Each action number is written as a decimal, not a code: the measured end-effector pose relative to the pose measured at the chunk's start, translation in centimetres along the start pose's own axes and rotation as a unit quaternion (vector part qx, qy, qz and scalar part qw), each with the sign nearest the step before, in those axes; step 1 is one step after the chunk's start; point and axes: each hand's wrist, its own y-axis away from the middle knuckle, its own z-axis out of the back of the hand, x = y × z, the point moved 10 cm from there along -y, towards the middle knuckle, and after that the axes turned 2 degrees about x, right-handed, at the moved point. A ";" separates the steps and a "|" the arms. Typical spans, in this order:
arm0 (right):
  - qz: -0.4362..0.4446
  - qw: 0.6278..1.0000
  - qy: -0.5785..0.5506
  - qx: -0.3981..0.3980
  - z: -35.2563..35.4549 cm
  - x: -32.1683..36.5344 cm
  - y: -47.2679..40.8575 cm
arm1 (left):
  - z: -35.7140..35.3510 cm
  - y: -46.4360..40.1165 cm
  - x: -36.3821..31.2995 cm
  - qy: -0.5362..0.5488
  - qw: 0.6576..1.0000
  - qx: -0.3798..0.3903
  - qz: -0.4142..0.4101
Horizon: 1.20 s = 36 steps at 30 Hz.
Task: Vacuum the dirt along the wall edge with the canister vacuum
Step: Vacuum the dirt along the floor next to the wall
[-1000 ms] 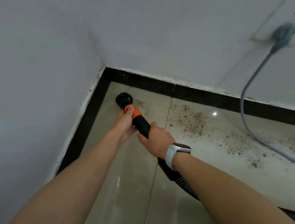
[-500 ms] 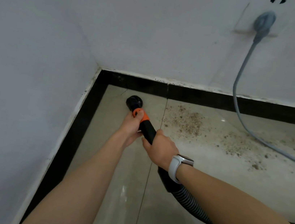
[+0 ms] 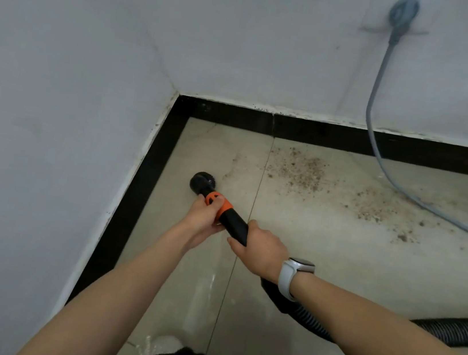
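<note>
Vacuum nozzle (image 3: 202, 183) farther back from the corner, both hands' grip around its tube (image 3: 233, 226).

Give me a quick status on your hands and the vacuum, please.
Left hand grips the orange collar, right hand the wand. Brush head on clean tile; dirt untouched. Grey cord crosses the dirt.

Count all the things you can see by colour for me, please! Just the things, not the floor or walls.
Black and orange: 1, the vacuum wand with its hose
Grey-blue: 1, the power cord
White: 1, the wristwatch
Total: 3
</note>
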 end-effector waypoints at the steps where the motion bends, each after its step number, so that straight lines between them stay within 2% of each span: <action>1: -0.005 1.000 -0.002 -0.011 0.3 -0.3 -0.4 | -0.5 -0.5 -0.4 -0.002 1.000 0.009 -0.008; 6: -0.048 0.996 -0.058 -0.048 1.8 -3.1 -0.9 | -4.7 -2.0 -1.4 -0.036 0.997 0.057 -0.047; 10: -0.048 0.992 -0.117 -0.011 0.1 -4.4 2.0 | -5.2 0.0 1.6 -0.051 0.995 0.068 -0.046; 14: -0.027 0.997 -0.075 0.023 -1.9 -4.4 3.1 | -3.1 1.0 3.9 -0.059 0.995 0.056 -0.051; 17: -0.042 0.999 -0.027 -0.013 -1.7 -4.2 2.7 | -2.6 0.4 3.3 -0.067 0.994 0.071 -0.059; 20: -0.080 0.994 -0.057 -0.057 -0.2 -4.3 1.8 | -4.1 -0.9 1.3 -0.071 0.989 0.124 -0.041; 23: -0.093 0.990 -0.074 -0.080 1.5 -3.4 0.4 | -5.1 -2.4 -0.6 -0.060 0.987 0.145 -0.034; 25: -0.097 0.989 -0.069 -0.085 2.4 -2.7 -0.6 | -4.6 -3.3 -1.1 -0.089 0.985 0.139 -0.055; 27: -0.103 0.988 -0.077 -0.088 3.2 -2.4 -1.6 | -2.4 -4.2 -0.2 -0.183 0.976 0.096 -0.072; 29: -0.112 0.983 -0.110 -0.095 4.3 -2.3 -2.5 | 1.0 -5.1 1.4 -0.344 0.936 0.033 -0.075; 32: -0.123 0.971 -0.170 -0.114 5.5 -2.3 -3.4 | 6.0 -6.4 4.9 -0.584 0.811 0.004 -0.025; 33: -0.124 0.967 -0.188 -0.119 5.6 -2.4 -3.6 | 7.4 -6.6 6.1 -0.620 0.784 0.011 -0.002; 36: -0.121 0.961 -0.222 -0.115 4.6 -2.7 -3.0 | 9.7 -6.5 8.7 -0.662 0.749 0.034 0.017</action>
